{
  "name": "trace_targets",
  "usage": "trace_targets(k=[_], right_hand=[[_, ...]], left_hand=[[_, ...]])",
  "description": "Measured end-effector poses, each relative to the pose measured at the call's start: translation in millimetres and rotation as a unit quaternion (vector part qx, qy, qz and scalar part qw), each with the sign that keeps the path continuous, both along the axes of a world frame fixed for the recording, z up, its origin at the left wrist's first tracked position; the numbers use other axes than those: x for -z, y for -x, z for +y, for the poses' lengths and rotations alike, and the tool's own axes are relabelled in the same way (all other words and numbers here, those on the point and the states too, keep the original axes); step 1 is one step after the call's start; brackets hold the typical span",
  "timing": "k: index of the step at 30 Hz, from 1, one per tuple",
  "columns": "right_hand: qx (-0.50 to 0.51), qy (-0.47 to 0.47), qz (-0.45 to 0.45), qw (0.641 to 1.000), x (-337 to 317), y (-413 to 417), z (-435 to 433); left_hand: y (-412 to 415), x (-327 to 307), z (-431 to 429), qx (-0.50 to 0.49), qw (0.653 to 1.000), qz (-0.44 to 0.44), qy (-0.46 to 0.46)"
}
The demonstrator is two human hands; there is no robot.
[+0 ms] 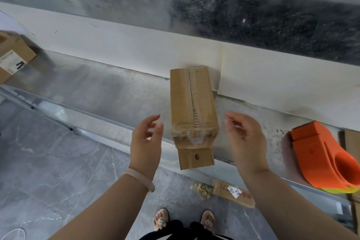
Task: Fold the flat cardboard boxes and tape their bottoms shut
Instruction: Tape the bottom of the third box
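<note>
Cardboard box (191, 103) lies on the grey counter (97, 93) with its taped seam facing up, and the flap marked 6 reaches past the near edge. The left hand (146, 142) and right hand (246, 142) flank it, close beside but not touching. Each grip is spread, fingers loosely curved, holding nothing. The box probably weighs little and is stiff at the edges but crushable at the walls, so its two long sides look the best hold. An orange tape dispenser (319, 154) sits to the right.

We find the orange tape dispenser (321, 154) at four o'clock cut off by the frame's edge, and the blurred labelled box (13, 54) at ten o'clock likewise.
</note>
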State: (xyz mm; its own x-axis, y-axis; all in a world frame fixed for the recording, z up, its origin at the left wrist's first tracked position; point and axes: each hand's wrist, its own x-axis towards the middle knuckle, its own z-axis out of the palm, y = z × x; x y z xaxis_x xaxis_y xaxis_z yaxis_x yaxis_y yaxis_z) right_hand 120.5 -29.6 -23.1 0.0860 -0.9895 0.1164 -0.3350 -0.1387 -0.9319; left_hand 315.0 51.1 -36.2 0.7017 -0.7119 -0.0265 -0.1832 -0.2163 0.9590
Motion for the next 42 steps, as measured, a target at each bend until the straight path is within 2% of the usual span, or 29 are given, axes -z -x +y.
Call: trace_targets(k=[1,2,3,5,7,13,16,20,23,25,27,32,35,37,40,42], right_hand=[[-0.045,0.074,0.022,0.996,-2.0,0.9,-0.2],[-0.089,0.128,0.055,0.986,-1.9,-0.7,-1.1],[-0.125,0.16,0.088,0.975,1.6,-2.9,-3.2],[-0.149,0.181,0.128,0.964,9.4,-8.2,-7.5],[-0.148,0.185,0.123,0.964,16.4,-9.8,-11.3],[-0.207,0.226,0.112,0.945,20.6,1.5,-29.5],[-0.21,0.166,0.068,0.961,16.5,6.1,-31.5],[-0.211,0.072,0.002,0.975,17.1,10.8,-30.3],[-0.212,0.011,-0.071,0.975,23.7,11.4,-25.4],[-0.202,0.001,-0.092,0.975,26.6,9.8,-20.4],[-0.188,0.036,-0.066,0.979,30.3,8.3,-14.9],[-0.15,0.133,0.027,0.979,38.6,3.5,-3.8],[-0.17,0.153,0.054,0.972,35.3,7.6,-4.5],[-0.186,0.145,0.057,0.97,32.6,11.8,-8.1],[-0.186,0.126,0.045,0.973,31.0,15.9,-14.1],[-0.182,0.127,0.033,0.974,31.4,17.1,-17.1]], left_hand=[[-2.5,-3.2,-1.0,0.048,0.989,-0.131,0.049],[-4.0,-3.9,-3.8,0.105,0.964,-0.228,0.091],[-2.8,-4.0,-7.7,0.154,0.939,-0.288,0.112],[1.5,-2.2,-15.9,0.188,0.905,-0.364,0.116],[3.7,1.7,-22.5,0.183,0.885,-0.412,0.117],[-4.7,6.3,-26.4,0.229,0.905,-0.337,0.125],[-10.4,5.0,-25.1,0.267,0.917,-0.271,0.124],[-11.2,5.2,-20.7,0.252,0.943,-0.184,0.114],[-7.6,13.0,-15.4,0.236,0.942,-0.201,0.129],[-5.2,23.3,-9.6,0.221,0.925,-0.281,0.126],[-1.1,34.3,-2.5,0.215,0.905,-0.351,0.11],[2.6,53.3,3.6,0.243,0.874,-0.415,0.075],[-8.8,51.9,3.2,0.277,0.855,-0.433,0.072],[-14.4,43.1,5.5,0.281,0.865,-0.408,0.078],[-18.5,27.2,2.2,0.238,0.912,-0.316,0.111],[-20.0,23.0,-3.6,0.214,0.929,-0.276,0.124]])
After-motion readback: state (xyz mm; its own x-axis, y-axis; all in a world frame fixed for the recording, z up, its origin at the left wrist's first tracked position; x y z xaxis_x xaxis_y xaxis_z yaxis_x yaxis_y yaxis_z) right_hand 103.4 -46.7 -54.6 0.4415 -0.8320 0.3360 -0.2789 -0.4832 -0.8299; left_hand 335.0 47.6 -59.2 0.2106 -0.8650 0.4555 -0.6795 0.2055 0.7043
